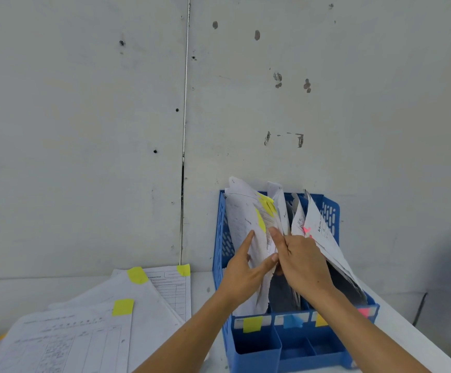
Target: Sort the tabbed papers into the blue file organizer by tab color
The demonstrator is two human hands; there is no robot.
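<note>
Standing against the wall (84, 103) in the lower right of the frame, the organizer (332, 211) holds papers upright in its slots. Both hands meet at its leftmost slot, on the yellow sheaf (239, 219), which leans toward the left wall of the organizer with its yellow tabs showing near the top right edge. The left hand (242, 275) comes up from the bottom centre and pinches this sheaf: index finger laid straight up its left face, thumb across its front edge. The right hand (303, 262), just right of it and touching it at the thumb, has its knuckles toward the camera and its fingers curled round the sheaf's right edge, index tip just below the tabs. Right of the hands, the middle papers (281, 203) stand upright and the pink sheaf (324, 235) leans right. Coloured labels (252, 324) run along the organizer's front, below the forearms. Loose papers (84, 340) with yellow tabs lie on the table (203, 289) at lower left, well apart from both hands.
</note>
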